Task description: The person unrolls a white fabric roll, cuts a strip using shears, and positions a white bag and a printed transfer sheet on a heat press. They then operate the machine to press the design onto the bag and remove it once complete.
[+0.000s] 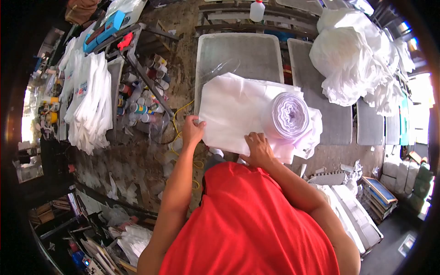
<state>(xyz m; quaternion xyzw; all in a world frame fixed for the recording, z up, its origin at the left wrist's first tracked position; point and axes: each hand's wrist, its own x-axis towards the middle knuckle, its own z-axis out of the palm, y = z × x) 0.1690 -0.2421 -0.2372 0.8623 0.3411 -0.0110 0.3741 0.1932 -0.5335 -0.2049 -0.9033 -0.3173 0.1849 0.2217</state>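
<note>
A flat pile of white fabric sheets (231,112) lies in front of me on a grey board, overhanging its near edge. My left hand (193,130) is closed on the pile's left edge, thumb on top. My right hand (260,147) grips the near edge, its bent fingers over the top and the thumb lower down. Just beyond the right hand, a thick roll of pale white fabric (289,115) rests on the right part of the pile, its spiral end facing up. Crumpled white fabric (311,137) sticks out beside the roll.
Grey boards (238,52) stand in a row ahead. White printed bags (89,101) hang over a rack at left, near several paint jars (140,108). A large white bundle (348,55) sits at right. A yellow cord (176,130) runs along the floor; a white bottle (257,11) stands far ahead.
</note>
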